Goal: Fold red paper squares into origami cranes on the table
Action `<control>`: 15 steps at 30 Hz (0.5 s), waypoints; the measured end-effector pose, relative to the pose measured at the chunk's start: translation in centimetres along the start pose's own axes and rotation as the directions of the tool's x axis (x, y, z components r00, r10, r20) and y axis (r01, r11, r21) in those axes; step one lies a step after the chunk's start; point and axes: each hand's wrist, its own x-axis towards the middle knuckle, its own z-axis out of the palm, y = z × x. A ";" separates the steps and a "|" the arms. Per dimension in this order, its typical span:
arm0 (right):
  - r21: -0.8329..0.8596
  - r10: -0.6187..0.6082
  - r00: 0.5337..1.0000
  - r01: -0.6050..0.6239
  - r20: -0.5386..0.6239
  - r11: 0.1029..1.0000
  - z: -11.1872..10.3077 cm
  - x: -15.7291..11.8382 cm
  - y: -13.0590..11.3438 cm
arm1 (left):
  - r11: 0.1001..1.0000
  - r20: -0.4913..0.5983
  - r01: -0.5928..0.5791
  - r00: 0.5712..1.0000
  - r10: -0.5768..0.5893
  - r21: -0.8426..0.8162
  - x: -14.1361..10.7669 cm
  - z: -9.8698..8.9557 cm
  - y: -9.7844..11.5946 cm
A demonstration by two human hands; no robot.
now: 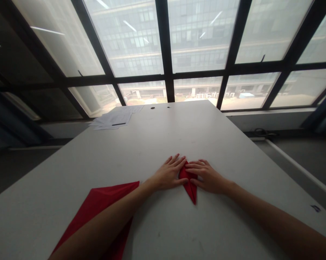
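- Red folded piece of thin sheet, kite-shaped and pointed (190, 187), lies on the broad white tabletop (165, 141), directly between the two hands; paper or cloth cannot be confirmed.
- Long axis: runs away from the wearer, canted a little. The far point sits up between the fingertips; the near point, narrow and uncovered, aims back toward the wearer and slightly right.
- Left bare hand (170, 173): on the piece's left side, fingers extended and fanned, palm down; the forefinger reaches the far point and the thumb lies across the left edge.
- Right bare hand (207, 177): on the right side, fingers straight and close together, laid over the right edge from above, thumb apart and nearer the wearer.
- Governing relation: the piece lies right of the left fingers and left of the right fingers, both in contact; neither hand is clearly nearer. The thumbs nearly face each other across the axis.
- Grip: no closed grasp is visible; pressing force cannot be judged.
- Adjacent: one larger red flat sheet with angled corners (98, 200), partly hidden by the left forearm; whether they touch cannot be told.
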 end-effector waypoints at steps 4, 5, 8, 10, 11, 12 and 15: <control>-0.005 0.019 0.999 -0.019 0.026 1.000 -0.1 -0.1 0.3 | 0.995 -0.064 0.091 0.994 -0.094 -0.040 0.4 0.8 -0.7; -0.006 0.021 0.999 -0.021 0.031 1.000 -0.1 -0.1 0.4 | 0.986 -0.103 0.150 0.982 -0.156 -0.065 0.5 1.0 -0.9; -0.009 0.030 0.999 -0.030 0.037 1.000 -0.1 -0.1 0.5 | 0.966 -0.193 0.218 0.951 -0.242 -0.135 0.7 1.0 -1.4; -0.011 0.032 0.999 -0.032 0.039 0.999 0.0 -0.1 0.5 | 0.985 -0.166 0.118 0.976 -0.138 -0.125 0.5 0.8 -1.3; -0.011 0.032 0.999 -0.031 0.041 0.999 0.0 -0.1 0.5 | 0.992 -0.129 0.060 0.989 -0.074 -0.107 0.4 0.7 -1.2; -0.012 0.030 0.999 -0.030 0.043 0.999 0.0 -0.1 0.5 | 0.996 -0.088 0.020 0.996 -0.028 -0.087 0.3 0.5 -1.1; -0.018 0.022 0.999 -0.021 0.047 1.000 0.0 -0.1 0.6 | 0.999 -0.003 -0.010 1.000 0.010 -0.042 0.1 0.3 -0.7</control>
